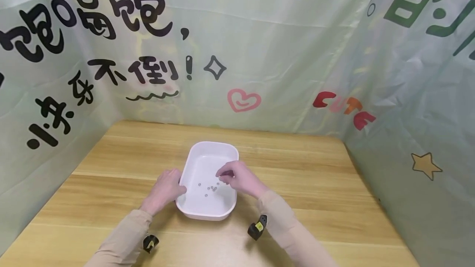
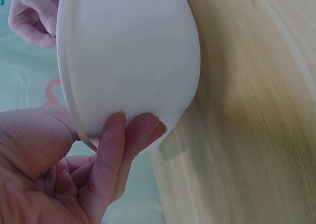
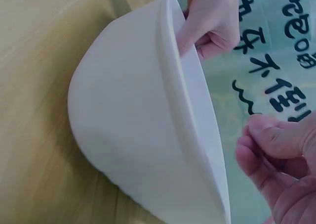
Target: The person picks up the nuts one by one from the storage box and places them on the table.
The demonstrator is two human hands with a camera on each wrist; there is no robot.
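A white plastic tub (image 1: 202, 216) stands on the table, with several tiny ring-like metal pieces (image 1: 212, 188) scattered on its floor; they look like small nuts, too small to be sure. My left hand (image 1: 167, 188) grips the tub's left rim, thumb over the edge and fingers (image 2: 109, 152) against the outer wall. Above the right half of the tub, my right hand (image 1: 240, 177) has thumb and fingertips pinched together. Between them the left wrist view shows a tiny shiny piece (image 2: 53, 34). In the right wrist view, the right hand (image 3: 284, 159) hides that piece.
The wooden table (image 1: 304, 176) extends around the tub on all sides. Behind it and along both sides hangs a pale printed curtain (image 1: 282, 65) with lettering and drawings. A black wrist camera (image 1: 257, 228) hangs below the right sleeve, another (image 1: 150, 243) beside the left.
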